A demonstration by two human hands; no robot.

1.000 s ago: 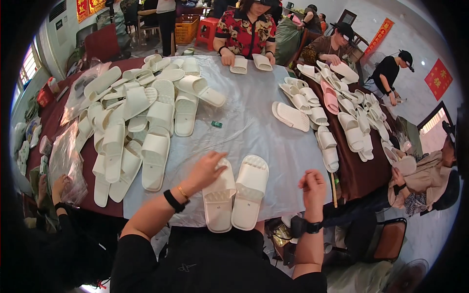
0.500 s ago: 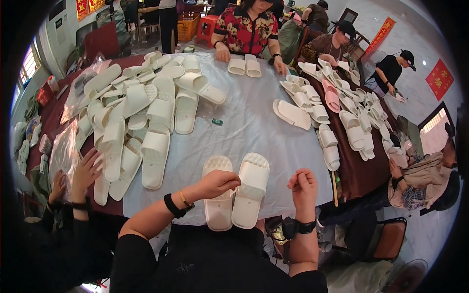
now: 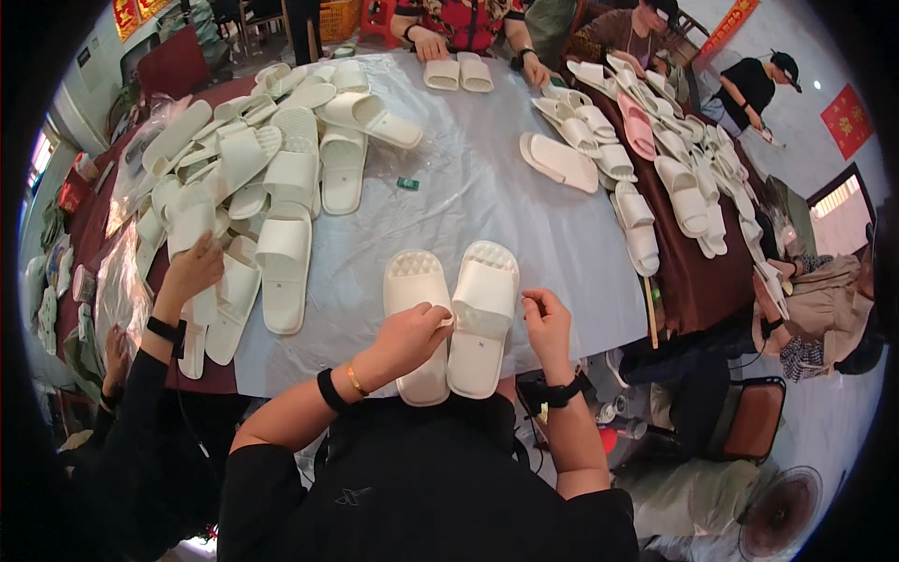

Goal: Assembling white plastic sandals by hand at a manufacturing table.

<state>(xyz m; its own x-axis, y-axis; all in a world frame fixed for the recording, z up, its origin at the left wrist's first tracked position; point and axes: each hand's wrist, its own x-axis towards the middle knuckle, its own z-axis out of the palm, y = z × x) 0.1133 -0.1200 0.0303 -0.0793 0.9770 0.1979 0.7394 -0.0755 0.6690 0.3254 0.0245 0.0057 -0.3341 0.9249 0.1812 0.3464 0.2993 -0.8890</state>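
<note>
A pair of white slippers lies side by side at the table edge before me, toes away: the left slipper (image 3: 419,269) and the right slipper (image 3: 483,314). Over the strap of the left one is my left hand (image 3: 409,342), its thumb and fingers closed in a pinch near the gap between the two. Whatever its fingertips may hold is too small to name. Just right of the right slipper hovers my right hand (image 3: 547,328), fingers loosely bent, thumb and forefinger slightly apart, with nothing visible between them.
Left on the table is a heap of white slippers (image 3: 286,262), where another person's hand (image 3: 195,267) reaches in. More slippers (image 3: 681,192) and a pink slipper (image 3: 636,126) lie right. A small green packet (image 3: 407,184) rests mid-table. Across, a person's hands (image 3: 431,44) are near another pair.
My right hand has moved left, toward the right slipper. My left hand stays over the left slipper. The neighbour's hand at left has moved onto the heap. The view has shifted.
</note>
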